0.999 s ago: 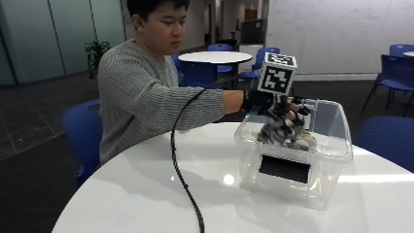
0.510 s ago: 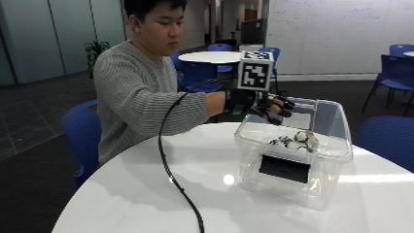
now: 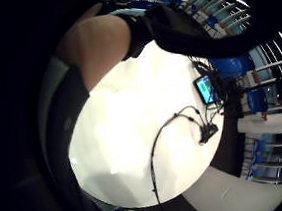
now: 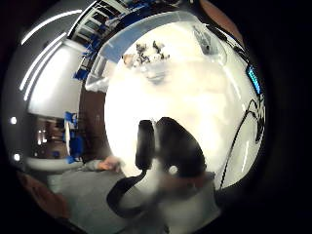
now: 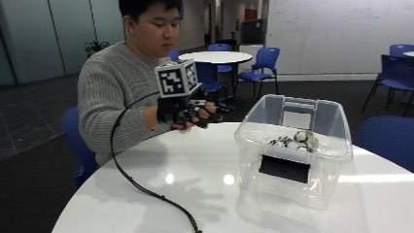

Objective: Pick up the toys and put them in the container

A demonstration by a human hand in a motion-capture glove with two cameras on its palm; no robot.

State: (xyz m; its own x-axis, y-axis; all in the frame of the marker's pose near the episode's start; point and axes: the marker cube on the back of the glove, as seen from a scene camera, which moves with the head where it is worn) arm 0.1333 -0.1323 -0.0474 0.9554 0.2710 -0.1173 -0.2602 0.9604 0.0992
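Right hand [image 5: 189,114] has pulled back from over the container [image 5: 294,145] toward the person's chest since a second ago, and now hovers above the near bench [image 5: 181,189] edge. It holds nothing, fingers relaxed and half-spread. Toys [image 5: 296,141] sit in a small black-and-white clump inside the container, against its far side; the thumb-side view shows the same clump [image 4: 146,52]. They look small, light and probably soft, so pinching around a body should do. No other toys visible on the bench; task looks near done.
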